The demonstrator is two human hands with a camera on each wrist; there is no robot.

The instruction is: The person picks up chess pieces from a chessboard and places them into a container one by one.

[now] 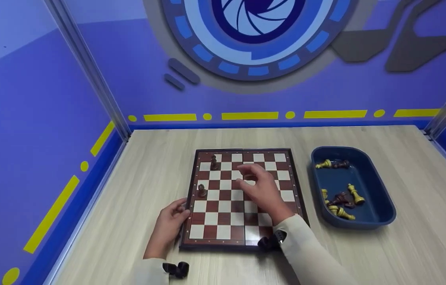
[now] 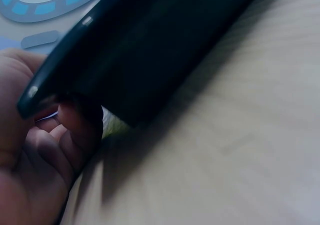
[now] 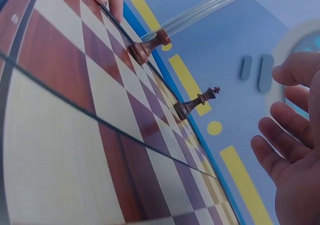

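A brown-and-white chessboard (image 1: pixel 224 217) in a dark frame lies on the table. My left hand (image 1: pixel 167 223) grips its left edge, thumb by the rim; in the left wrist view its curled fingers (image 2: pixel 75 130) reach beneath the edge. Over the board's middle hovers my right hand (image 1: pixel 260 188), thumb and forefinger curved apart with nothing between them. A dark king (image 1: pixel 214 162) (image 3: pixel 195 103) stands upright near the far left corner. Closer to me, on the left column, stands a dark rook (image 1: pixel 201 190) (image 3: pixel 149 46). Both hands are apart from these pieces.
To the board's right sits a dark blue tub (image 1: pixel 387 209) holding several light and dark chess pieces, some piled at its near left corner. Blue panels (image 1: pixel 246 99) wall the table (image 1: pixel 147 170) at the back and sides.
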